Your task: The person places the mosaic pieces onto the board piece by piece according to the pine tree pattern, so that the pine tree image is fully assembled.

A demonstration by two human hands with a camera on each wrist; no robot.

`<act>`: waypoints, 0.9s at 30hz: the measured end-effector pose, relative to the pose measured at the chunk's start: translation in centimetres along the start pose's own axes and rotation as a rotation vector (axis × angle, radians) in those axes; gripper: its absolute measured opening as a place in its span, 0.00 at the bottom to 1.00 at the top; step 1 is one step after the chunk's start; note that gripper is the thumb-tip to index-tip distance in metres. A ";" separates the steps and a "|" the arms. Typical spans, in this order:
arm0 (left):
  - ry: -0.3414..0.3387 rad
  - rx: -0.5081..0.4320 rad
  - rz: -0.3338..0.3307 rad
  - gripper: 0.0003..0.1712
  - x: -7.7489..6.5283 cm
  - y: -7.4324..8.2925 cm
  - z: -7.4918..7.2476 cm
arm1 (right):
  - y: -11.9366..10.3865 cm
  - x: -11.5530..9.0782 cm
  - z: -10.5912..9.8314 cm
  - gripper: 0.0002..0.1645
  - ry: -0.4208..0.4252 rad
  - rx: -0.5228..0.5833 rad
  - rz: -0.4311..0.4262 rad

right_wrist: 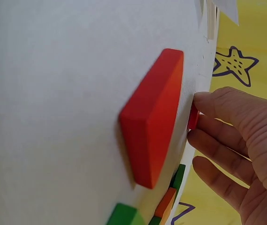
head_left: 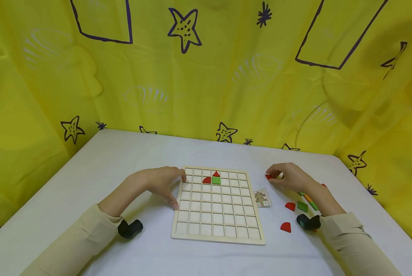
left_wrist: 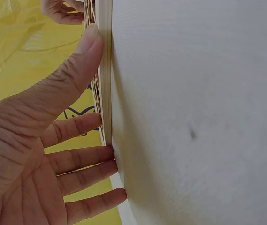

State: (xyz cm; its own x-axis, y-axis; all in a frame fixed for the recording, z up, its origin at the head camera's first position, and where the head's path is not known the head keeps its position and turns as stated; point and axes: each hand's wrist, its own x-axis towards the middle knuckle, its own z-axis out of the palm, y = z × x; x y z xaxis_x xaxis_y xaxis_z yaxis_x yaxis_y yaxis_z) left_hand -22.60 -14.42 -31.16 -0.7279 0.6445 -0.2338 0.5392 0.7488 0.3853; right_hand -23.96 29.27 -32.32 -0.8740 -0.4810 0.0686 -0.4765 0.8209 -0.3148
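Observation:
A pale wooden grid board (head_left: 207, 230) lies on the white table, with a red triangle (head_left: 216, 174), a red quarter-round piece (head_left: 207, 180) and a green square (head_left: 216, 180) in its upper cells. My left hand (head_left: 159, 184) rests along the board's left edge; its thumb (left_wrist: 90, 40) touches the side and the fingers are spread toward the far corner. To the right of the board, my right hand (head_left: 292, 177) pinches a small red piece (right_wrist: 194, 117) between thumb and fingers, low over the table. The fingers hide most of that piece's outline.
A small printed pattern card (head_left: 262, 198) lies against the board's right edge. Two red quarter-round pieces (head_left: 286, 227), a green block (head_left: 302, 206) and an orange piece (head_left: 308, 199) lie near the right forearm, which covers part of the group. A yellow patterned curtain (head_left: 206, 76) hangs behind the table.

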 end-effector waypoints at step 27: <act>0.001 -0.004 -0.025 0.44 -0.2 0.3 -0.1 | -1.0 -0.8 0.0 0.12 0.160 0.144 -0.051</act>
State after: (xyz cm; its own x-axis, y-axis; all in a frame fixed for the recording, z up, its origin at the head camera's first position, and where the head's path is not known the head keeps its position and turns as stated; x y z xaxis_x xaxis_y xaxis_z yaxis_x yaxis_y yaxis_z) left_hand -22.38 -14.33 -30.96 -0.7415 0.6256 -0.2424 0.5192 0.7639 0.3833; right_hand -22.77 28.85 -32.01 -0.8587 -0.4561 0.2335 -0.5117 0.7388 -0.4385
